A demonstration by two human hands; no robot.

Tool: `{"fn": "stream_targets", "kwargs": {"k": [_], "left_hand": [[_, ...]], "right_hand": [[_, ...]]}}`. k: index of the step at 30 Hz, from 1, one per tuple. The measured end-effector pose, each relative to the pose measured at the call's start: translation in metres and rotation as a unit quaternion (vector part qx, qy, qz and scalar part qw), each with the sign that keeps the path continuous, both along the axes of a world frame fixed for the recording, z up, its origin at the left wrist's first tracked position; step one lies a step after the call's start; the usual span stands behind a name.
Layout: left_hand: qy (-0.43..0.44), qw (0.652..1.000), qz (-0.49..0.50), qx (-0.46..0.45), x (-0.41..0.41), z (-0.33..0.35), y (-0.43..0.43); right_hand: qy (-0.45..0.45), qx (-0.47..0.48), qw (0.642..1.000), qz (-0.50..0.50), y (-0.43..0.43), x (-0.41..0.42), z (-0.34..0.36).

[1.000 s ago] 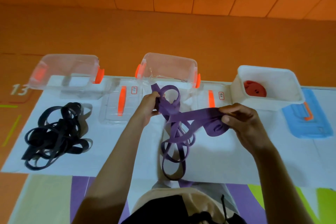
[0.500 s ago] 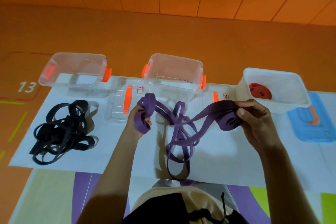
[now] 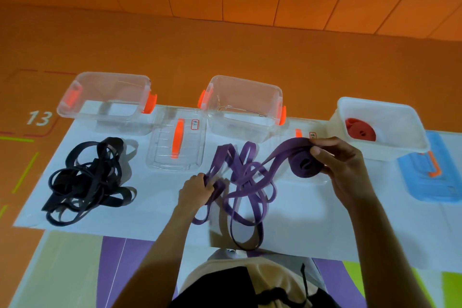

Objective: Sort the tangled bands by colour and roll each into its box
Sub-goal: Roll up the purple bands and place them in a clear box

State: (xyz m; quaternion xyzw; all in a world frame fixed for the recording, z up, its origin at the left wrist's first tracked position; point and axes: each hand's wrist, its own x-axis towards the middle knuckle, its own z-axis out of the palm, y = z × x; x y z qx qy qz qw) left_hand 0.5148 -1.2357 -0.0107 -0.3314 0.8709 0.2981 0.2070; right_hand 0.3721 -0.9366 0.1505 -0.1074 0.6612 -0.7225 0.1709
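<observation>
A long purple band (image 3: pixel 246 182) lies in loose loops on the white sheet (image 3: pixel 155 202) in front of me. My right hand (image 3: pixel 342 167) grips its rolled-up end, a tight purple coil (image 3: pixel 303 166), held just above the sheet. My left hand (image 3: pixel 197 189) is shut on a loose stretch of the same band near the sheet. A tangled black band (image 3: pixel 87 180) lies at the left. A rolled red band (image 3: pixel 360 130) sits inside the white box (image 3: pixel 400 117) at the right. Two clear boxes (image 3: pixel 107 97) (image 3: pixel 243 105) with orange latches stand open and hold nothing.
A clear lid (image 3: pixel 175 142) with an orange handle lies between the clear boxes. Another clear lid (image 3: pixel 303 134) lies partly under my right hand. A blue lid (image 3: pixel 430 172) rests right of the white box. Orange floor and wall surround the sheet.
My left hand has dropped down toward the sheet with its stretch of band. The right hand holds the coil a little lower, and the loops have spread out between them.
</observation>
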Motion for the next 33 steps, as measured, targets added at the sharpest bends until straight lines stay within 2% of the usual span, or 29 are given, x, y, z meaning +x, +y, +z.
{"fn": "stream_targets", "kwargs": {"k": [4, 7, 9, 11, 17, 23, 27, 30, 32, 33], "left_hand": [[-0.027, 0.989, -0.057, -0.134, -0.018, 0.010, -0.009], [0.070, 0.972, -0.087, -0.208, -0.056, 0.029, -0.020], [0.155, 0.955, -0.113, -0.226, -0.088, 0.042, -0.027], [0.191, 0.941, -0.152, -0.233, -0.118, 0.052, -0.034], [0.110, 0.923, -0.236, -0.285, -0.160, 0.041, -0.048], [0.137, 0.904, -0.238, -0.329, -0.160, 0.028, -0.046], [0.197, 0.912, -0.214, -0.289, -0.146, 0.024, -0.035], [0.318, 0.908, -0.156, -0.223, -0.119, 0.020, -0.018], [0.393, 0.905, -0.135, -0.095, -0.092, 0.016, 0.003], [0.388, 0.912, -0.136, 0.001, -0.078, 0.018, 0.016]], "right_hand": [[-0.005, 0.014, 1.000, -0.014, 0.004, -0.001, -0.004], [-0.009, 0.022, 0.999, -0.023, 0.004, -0.001, -0.004], [-0.010, 0.024, 0.999, -0.023, 0.003, -0.001, -0.004], [-0.013, 0.024, 0.999, -0.023, 0.002, -0.002, -0.003], [-0.017, 0.031, 0.999, -0.015, 0.000, -0.005, -0.003], [-0.018, 0.049, 0.998, -0.023, 0.005, -0.008, -0.004], [-0.024, 0.051, 0.998, -0.025, 0.005, -0.011, -0.007], [-0.023, 0.046, 0.998, -0.023, 0.004, -0.013, -0.010], [-0.024, 0.039, 0.999, -0.025, 0.002, -0.013, -0.011], [-0.026, 0.036, 0.999, -0.028, 0.000, -0.013, -0.011]]}}
